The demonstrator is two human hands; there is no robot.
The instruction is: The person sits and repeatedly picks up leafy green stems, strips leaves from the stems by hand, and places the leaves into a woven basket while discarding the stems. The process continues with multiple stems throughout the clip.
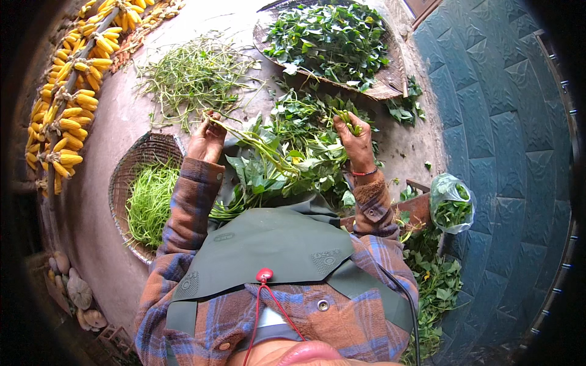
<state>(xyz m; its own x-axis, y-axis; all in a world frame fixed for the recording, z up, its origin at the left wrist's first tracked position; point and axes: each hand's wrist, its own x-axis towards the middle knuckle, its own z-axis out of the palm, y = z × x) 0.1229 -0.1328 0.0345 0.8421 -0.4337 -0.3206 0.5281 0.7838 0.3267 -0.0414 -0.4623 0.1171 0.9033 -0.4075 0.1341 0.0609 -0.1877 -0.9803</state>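
Over my lap lies a heap of leafy green vines (316, 160), on a dark green apron (270, 247). My left hand (208, 137) pinches the end of a pale green stem (256, 142) that slants down to the right across the leaves. A small bunch of cut green stems (350, 122) is in my right hand (356, 139), its fingers closed around them. Beyond my left hand is a loose pile of thin stems (197, 75) on the floor. A woven basket (120, 183) near my left forearm holds bright green stripped stems (153, 201).
A wide woven tray (389, 84) heaped with leaves (327, 43) stands at the top. Corn cobs (68, 119) hang at left, above pumpkins (80, 293). At right are a plastic bag of leaves (453, 206), blue-green wall panels (499, 160) and more vines (435, 283).
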